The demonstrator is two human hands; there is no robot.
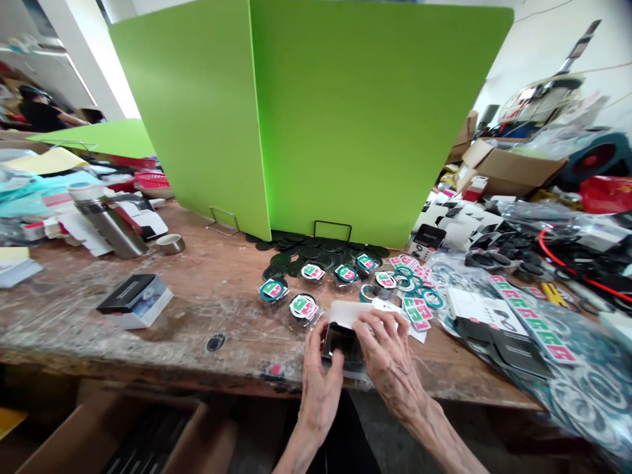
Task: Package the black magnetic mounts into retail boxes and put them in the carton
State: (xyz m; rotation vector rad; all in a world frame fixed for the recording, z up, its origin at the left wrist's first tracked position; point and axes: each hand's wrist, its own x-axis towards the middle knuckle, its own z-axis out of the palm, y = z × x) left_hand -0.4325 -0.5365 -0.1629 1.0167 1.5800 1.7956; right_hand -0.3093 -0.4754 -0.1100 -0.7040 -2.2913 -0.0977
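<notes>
A small carton (340,343) with a glossy black face and a white card flap (347,315) sits between the two hands, just in from the front edge of the wooden workbench (162,342), near the middle of that edge. It looks light and fairly stiff, though the thin flap would likely bend easily and the gloss may prove slippery, so its sides seem the surer place to hold. The left hand (320,388) curls closed over the near corner, while the right hand (390,359) lies across the far side, its fingers (380,329) bent down and pinching the card. Just beyond sit round clear packs with green-and-pink labels (303,306), loose printed stickers (417,313) and a heap of dark green discs (316,253), the heap against a green corrugated panel (316,112). The scarred, glue-marked bench also carries a stainless flask (111,227), a tape roll (170,243) and a boxed item (135,301) to the left, and a clear plastic bag of printed rings (582,388) at the right end — a crowded workshop, with cardboard cartons (508,164) at the back right and another person (42,112) in the far left background.
</notes>
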